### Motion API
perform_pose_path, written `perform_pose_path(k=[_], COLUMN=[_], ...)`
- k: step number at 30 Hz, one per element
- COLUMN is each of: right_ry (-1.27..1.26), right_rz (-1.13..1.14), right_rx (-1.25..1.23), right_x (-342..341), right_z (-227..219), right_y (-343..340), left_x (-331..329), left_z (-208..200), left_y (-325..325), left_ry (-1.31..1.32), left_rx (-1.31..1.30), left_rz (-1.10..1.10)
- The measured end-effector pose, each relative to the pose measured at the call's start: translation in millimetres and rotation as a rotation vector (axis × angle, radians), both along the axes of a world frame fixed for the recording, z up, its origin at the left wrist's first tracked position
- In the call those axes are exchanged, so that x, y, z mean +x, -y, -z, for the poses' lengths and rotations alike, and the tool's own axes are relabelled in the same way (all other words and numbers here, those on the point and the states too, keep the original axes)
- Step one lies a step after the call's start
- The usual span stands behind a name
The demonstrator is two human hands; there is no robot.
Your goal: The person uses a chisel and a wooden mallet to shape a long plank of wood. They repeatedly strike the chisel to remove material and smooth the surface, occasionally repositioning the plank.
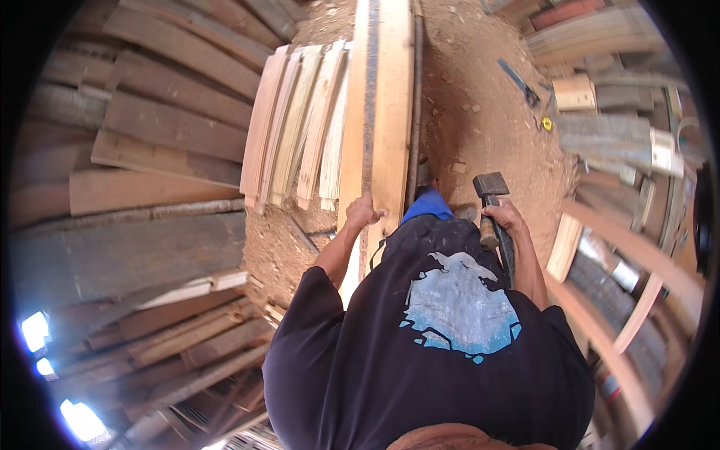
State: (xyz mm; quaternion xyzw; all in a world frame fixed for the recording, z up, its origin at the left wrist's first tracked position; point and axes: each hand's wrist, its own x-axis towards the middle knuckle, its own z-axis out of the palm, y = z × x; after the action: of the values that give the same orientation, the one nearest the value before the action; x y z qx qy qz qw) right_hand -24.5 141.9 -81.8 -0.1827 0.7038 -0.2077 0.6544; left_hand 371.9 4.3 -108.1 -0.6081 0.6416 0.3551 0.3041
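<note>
My left hand (364,212) rests on a long, light-coloured wooden beam (391,97) with a dark strip along its length. Its thumb stretches out to the right, apart from the fingers, and I see nothing held in it. To the right, my right hand (506,216) is closed round a hammer (490,184) with a dark, blocky head and a dark handle running back toward my body. Beside that handle, against the same hand, is a short brown wooden piece (488,234); its kind and how it is held are unclear.
Several pale boards (300,124) lie side by side left of the beam. Dark planks (172,135) fill the far left. On the dirt floor at right lie a dark, long tool (517,81) and a small yellow round object (547,124). A wooden frame (600,330) stands near my right side.
</note>
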Motion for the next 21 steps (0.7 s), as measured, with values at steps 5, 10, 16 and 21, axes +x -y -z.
perform_pose_path(k=[5, 10, 16, 21], right_ry=[-0.061, -0.153, -0.044, 0.024], right_rz=[0.158, 0.296, 0.476, 0.572], right_rx=[0.008, 0.059, 0.002, -0.154], right_x=[3, 18, 45, 72], right_z=[19, 23, 19, 21], right_y=[-92, -173, -218, -184], left_x=[-3, -5, -2, 6], left_z=[8, 15, 18, 23], left_y=[-8, -12, -15, -15], left_ry=[0.038, 0.002, 0.012, -0.042], left_rx=[-0.089, -0.159, -0.183, -0.215], left_rz=[0.058, 0.082, 0.099, 0.113])
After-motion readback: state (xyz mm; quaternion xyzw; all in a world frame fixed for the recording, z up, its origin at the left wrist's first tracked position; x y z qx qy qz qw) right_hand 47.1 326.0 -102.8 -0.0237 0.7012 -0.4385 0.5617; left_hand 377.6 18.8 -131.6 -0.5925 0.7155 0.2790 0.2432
